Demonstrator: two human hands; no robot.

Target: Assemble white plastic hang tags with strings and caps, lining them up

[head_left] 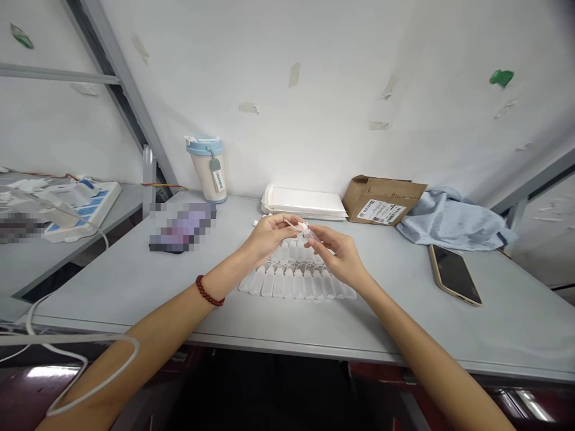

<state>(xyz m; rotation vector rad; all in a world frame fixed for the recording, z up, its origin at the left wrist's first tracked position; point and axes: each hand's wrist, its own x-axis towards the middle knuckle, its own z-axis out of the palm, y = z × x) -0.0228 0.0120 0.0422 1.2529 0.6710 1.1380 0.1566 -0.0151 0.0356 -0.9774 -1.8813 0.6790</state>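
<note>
In the head view my left hand (272, 236) and my right hand (339, 254) meet above the desk. Between their fingertips is a small translucent white piece (309, 234) with a narrow white top. My right thumb and fingers pinch its body. The left fingers close at its top end, where a thin white strip shows; the exact grip is partly hidden. Beneath my hands lie two rows of similar white pieces (295, 282), narrow and flat, with thin white loops at their tops. The right hand covers part of the back row.
Behind my hands lies a stack of white sheets (308, 200), beside an opened cardboard box (381, 203). A blue cloth (453, 218) and a phone (456, 274) are at right. At left stand a lidded cup (207, 173) and a blurred purple item (186, 227). A white cable (90, 341) loops over my left forearm.
</note>
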